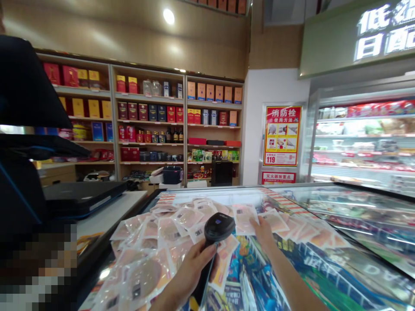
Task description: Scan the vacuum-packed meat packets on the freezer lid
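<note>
My left hand is wrapped round the handle of a black barcode scanner, its head tipped toward the packets in front. My right hand pinches the lower right edge of a clear, flat plastic packet with a small dark label. A large heap of similar packets spreads over the glass lid to the left. More packets lie in an overlapping row to the right. Partly behind my left hand, one packet with an orange print rests on the glass.
Beneath the glass of the chest freezer are bagged goods. A black laptop-like device sits on the counter at left, beside a dark monitor. Shelves of boxed goods line the back wall; a lit display fridge stands right.
</note>
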`<state>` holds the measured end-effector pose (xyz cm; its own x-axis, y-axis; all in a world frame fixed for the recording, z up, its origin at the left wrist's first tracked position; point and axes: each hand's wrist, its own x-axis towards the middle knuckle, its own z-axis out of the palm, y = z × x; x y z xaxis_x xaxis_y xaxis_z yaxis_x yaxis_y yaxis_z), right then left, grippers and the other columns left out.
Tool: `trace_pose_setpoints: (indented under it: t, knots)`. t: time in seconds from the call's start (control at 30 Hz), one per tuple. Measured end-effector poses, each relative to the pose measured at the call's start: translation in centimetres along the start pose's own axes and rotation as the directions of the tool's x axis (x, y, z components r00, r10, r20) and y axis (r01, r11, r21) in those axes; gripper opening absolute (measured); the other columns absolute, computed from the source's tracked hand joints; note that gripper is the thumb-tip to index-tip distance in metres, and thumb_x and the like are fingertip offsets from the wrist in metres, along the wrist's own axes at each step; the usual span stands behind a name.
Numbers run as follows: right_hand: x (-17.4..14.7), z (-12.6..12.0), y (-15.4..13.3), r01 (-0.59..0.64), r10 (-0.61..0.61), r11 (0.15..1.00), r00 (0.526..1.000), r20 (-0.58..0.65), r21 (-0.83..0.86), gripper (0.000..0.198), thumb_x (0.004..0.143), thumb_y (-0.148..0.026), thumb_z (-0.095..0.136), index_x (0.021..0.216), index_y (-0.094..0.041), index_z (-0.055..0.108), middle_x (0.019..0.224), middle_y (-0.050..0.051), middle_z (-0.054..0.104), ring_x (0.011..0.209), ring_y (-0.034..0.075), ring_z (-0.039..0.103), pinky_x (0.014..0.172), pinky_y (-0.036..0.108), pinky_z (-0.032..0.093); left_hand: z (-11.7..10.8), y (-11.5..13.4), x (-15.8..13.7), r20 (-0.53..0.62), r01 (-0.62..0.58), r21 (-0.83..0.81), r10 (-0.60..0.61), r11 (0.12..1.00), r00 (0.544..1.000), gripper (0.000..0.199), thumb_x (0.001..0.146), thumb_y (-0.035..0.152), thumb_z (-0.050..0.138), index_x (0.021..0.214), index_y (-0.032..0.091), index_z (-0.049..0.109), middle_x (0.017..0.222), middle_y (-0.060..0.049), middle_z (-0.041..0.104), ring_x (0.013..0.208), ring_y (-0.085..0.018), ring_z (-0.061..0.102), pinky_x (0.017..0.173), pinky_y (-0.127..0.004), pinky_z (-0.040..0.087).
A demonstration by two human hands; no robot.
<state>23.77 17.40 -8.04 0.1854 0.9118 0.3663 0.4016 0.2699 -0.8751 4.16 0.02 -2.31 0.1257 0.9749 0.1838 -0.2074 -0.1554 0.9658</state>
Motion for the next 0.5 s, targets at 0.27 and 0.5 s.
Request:
trace_pose_setpoints:
  t: [0.27,0.5]
  knots:
    - [0.9,-1.2,-0.2,0.02,-0.027,0.966,0.999,-0.025,-0.257,0.035,0.068,-0.036,0.037,0.084,-0.012,0.058,0.074,0.009,0.063,0.072,0.021,0.056,0.061,0.026,0.039,-0.5,0.9,0.1,-0.164,0.082,-0.053,-0.09,0.995,0.982,0.028,0.068,0.042,0.051,0.072,0.015,0.049,0.048,0.003,0.049,0.038,-0.006,0.042,0.04,-0.019,0.028]
    - [1.6,-3.0,-0.3,-0.01,-0.047,0.745,0.997,-0.067,-0.667,0.035,0.074,-0.03,0.038,0.1,-0.014,0.054,0.088,0.012,0.061,0.084,0.023,0.054,0.067,0.03,0.037,-2.1,1.2,0.7,-0.261,0.111,-0.112,-0.137,0.988,0.956,0.035,0.066,0.046,0.052,0.084,0.015,0.049,0.05,0.004,0.05,0.036,-0.007,0.042,0.035,-0.018,0.03]
